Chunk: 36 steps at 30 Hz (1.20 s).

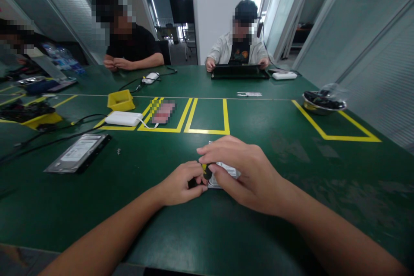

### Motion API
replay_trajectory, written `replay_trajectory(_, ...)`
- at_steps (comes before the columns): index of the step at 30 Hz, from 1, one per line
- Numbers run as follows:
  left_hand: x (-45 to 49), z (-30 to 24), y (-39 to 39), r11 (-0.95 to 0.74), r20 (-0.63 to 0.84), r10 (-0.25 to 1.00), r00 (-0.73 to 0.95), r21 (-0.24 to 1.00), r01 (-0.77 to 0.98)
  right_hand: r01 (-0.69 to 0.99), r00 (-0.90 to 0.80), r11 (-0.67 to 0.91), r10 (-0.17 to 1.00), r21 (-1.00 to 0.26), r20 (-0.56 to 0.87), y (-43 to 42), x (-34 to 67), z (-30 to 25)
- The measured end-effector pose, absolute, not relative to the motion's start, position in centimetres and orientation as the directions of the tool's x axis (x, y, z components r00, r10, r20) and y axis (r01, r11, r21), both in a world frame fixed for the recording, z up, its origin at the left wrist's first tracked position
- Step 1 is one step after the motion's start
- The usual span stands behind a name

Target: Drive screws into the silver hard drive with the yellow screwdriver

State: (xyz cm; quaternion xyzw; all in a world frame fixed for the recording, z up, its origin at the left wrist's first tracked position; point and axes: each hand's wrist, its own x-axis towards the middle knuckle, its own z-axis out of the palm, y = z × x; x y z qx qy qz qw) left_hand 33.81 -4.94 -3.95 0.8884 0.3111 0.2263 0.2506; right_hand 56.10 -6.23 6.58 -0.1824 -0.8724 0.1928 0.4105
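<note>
A silver hard drive (pixel 230 170) lies on the green table in front of me, mostly covered by my hands. My right hand (pixel 249 172) arches over it, with thumb and fingers closed around the short black and yellow handle of a screwdriver (pixel 207 172). The screwdriver's tip is hidden. At the drive's left edge, my left hand (pixel 183 183) is closed, its thumb and forefinger pinching the side next to the screwdriver. Farther left rests a second hard drive (pixel 77 153), label up, with a few small screws (pixel 118 151) nearby.
Beyond my hands are a white power bank (pixel 123 118) with cables, a yellow bin (pixel 120 100) and yellow tape outlines. A metal bowl (pixel 323 104) of dark parts stands at right. Across the table, one person holds a black panel (pixel 239 72); other people sit left.
</note>
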Motion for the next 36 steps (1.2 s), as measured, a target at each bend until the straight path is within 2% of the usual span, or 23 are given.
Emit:
replay_trajectory(7,33.83,-3.66,-4.95,-0.688,0.253,0.662,0.705,0.578,0.439,0.231,-0.593,0.844,0.517,-0.484,0.618,-6.24,56.07,6.78)
replay_trajectory(16,33.81,-3.73,-4.97,-0.677,0.247,0.666,0.703,0.595,0.432,0.174,-0.563,0.844,0.508,-0.507,0.652,-6.06,56.23,6.51)
replay_trajectory(22,33.74,-3.7,-4.99,-0.676,0.232,0.669,0.706,0.586,0.447,0.219,-0.559,0.833,0.534,-0.508,0.634,-6.27,56.01,6.75)
replay_trajectory(29,33.74,-3.78,-4.96,-0.672,0.24,0.674,0.698,0.592,0.445,0.188,-0.577,0.852,0.498,-0.489,0.647,-6.02,56.12,6.67)
replay_trajectory(36,33.79,-3.62,-4.97,-0.674,0.238,0.67,0.703,0.592,0.442,0.222,-0.548,0.826,0.545,-0.518,0.635,-6.23,56.08,6.51)
